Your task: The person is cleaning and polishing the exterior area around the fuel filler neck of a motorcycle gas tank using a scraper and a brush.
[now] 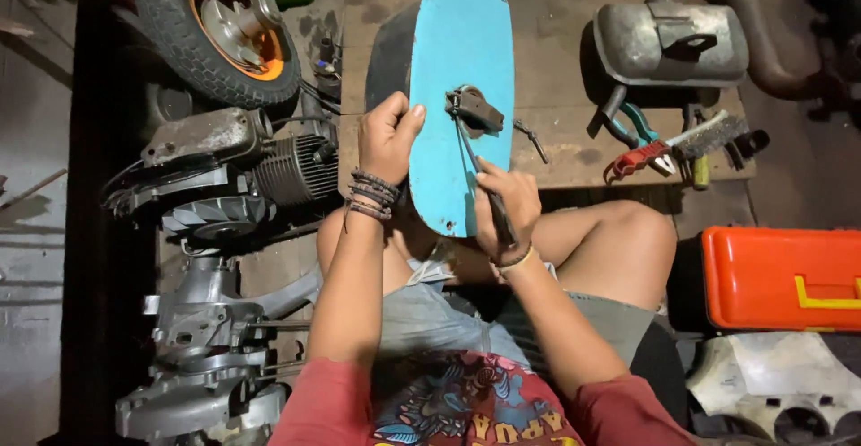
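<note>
Blue panel [462, 69] | left hand [387, 136] grip closed on its edge | right hand [504, 208] grip closed on screwdriver [480, 177]

Between our hands the blue panel [462, 69] fills the middle, its latch [475, 109] standing proud. Our left hand [387, 135] grips the panel's left edge; our right hand [507, 202] holds a tool [484, 186] against it. Left of us the engine [233, 163] and wheel [220, 24] crowd close, leaving little room. To the right, bare boards [556, 78] lie open up to the muffler [673, 42], pliers [641, 154] and wire brush [708, 132]. The orange toolbox [780, 275] blocks the lower right, beside our knee.
</note>
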